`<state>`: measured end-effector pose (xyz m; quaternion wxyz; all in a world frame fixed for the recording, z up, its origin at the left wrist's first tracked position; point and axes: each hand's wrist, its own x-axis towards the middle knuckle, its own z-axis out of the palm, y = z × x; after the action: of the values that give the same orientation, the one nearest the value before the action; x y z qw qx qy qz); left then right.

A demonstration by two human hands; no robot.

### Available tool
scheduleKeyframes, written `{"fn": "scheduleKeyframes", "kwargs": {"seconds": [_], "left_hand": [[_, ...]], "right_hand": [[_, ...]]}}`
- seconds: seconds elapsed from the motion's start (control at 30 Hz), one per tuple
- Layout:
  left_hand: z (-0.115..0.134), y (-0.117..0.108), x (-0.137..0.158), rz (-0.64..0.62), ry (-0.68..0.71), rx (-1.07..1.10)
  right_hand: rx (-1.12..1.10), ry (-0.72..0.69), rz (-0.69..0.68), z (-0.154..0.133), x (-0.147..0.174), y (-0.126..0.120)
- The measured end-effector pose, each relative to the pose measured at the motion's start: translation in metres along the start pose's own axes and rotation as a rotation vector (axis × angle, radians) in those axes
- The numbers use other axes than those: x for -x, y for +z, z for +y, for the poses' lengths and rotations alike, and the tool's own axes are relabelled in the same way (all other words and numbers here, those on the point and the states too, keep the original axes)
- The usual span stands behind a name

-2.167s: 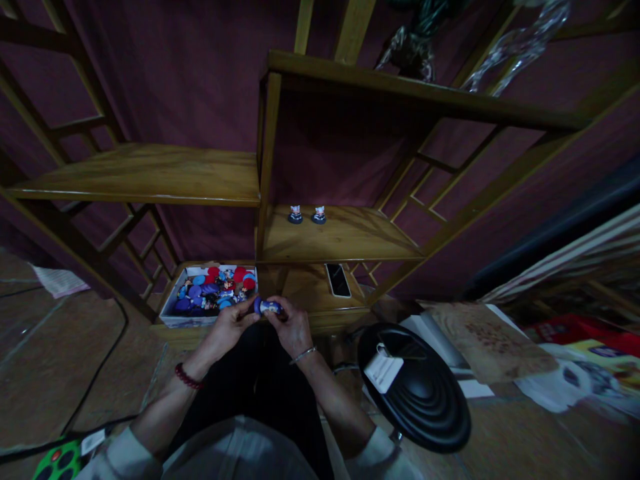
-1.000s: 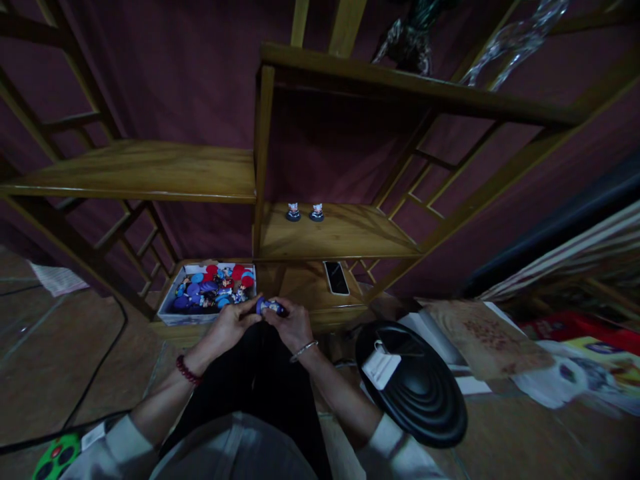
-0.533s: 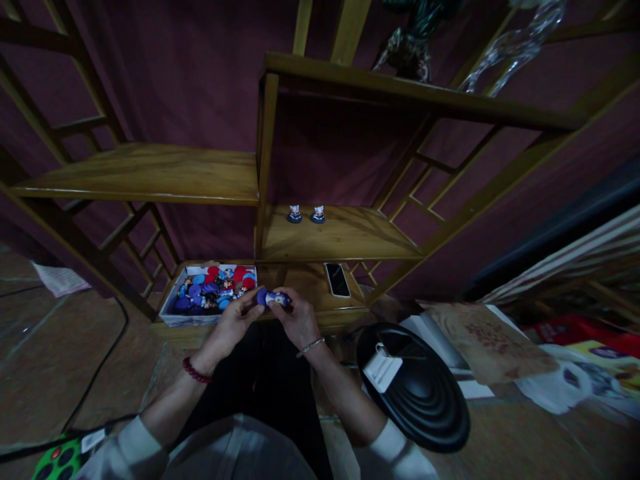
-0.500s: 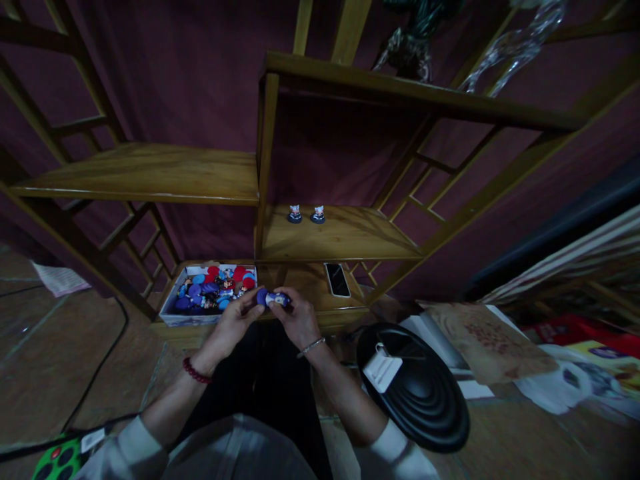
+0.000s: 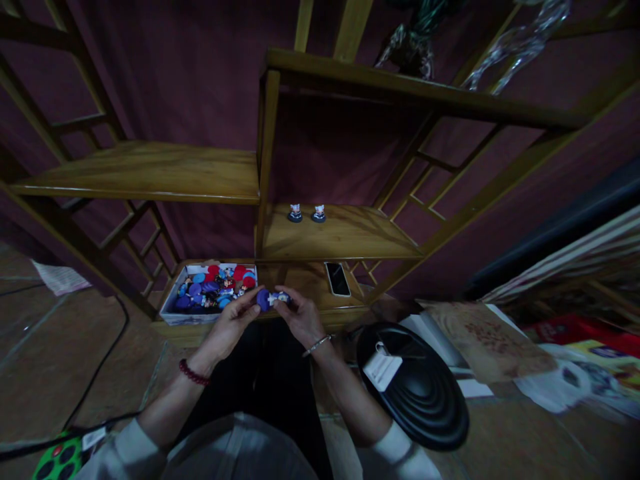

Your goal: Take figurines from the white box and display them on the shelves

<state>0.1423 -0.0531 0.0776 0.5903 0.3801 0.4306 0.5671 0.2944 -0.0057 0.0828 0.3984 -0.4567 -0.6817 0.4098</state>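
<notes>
Between my two hands is a small figurine point(image 5: 273, 299) with a round purple base, lying on its side in front of the shelf. My left hand point(image 5: 234, 321) pinches the purple base at its left end. The fingers of my right hand point(image 5: 302, 319) close on the figurine's other end and partly cover it. Just left of them stands a white box point(image 5: 173, 316) full of red, blue and purple figurines point(image 5: 213, 287). Two small figurines point(image 5: 295, 213) with white heads and dark bases stand upright on the middle shelf point(image 5: 340, 237).
A phone point(image 5: 338, 279) lies on the bottom shelf board. To my right is a black ribbed oval object point(image 5: 420, 393) with a white tag point(image 5: 383, 369), beside papers and bags point(image 5: 490, 337). A green power strip point(image 5: 59, 460) and a black cable point(image 5: 103, 363) lie on the floor at left.
The figurine has been turned a little between my fingers, with more of its white part now facing me. My right hand has shifted slightly to the right.
</notes>
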Motion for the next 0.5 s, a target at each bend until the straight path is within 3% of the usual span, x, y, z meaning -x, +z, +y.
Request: {"fn": "scheduleKeyframes", "kwargs": {"seconds": [0.5], "left_hand": [[-0.0017,0.0016,-0.0021,0.003,-0.001,-0.031]], "right_hand": [[-0.034,-0.016,0.028,-0.0013,0.0008,-0.0014]]}}
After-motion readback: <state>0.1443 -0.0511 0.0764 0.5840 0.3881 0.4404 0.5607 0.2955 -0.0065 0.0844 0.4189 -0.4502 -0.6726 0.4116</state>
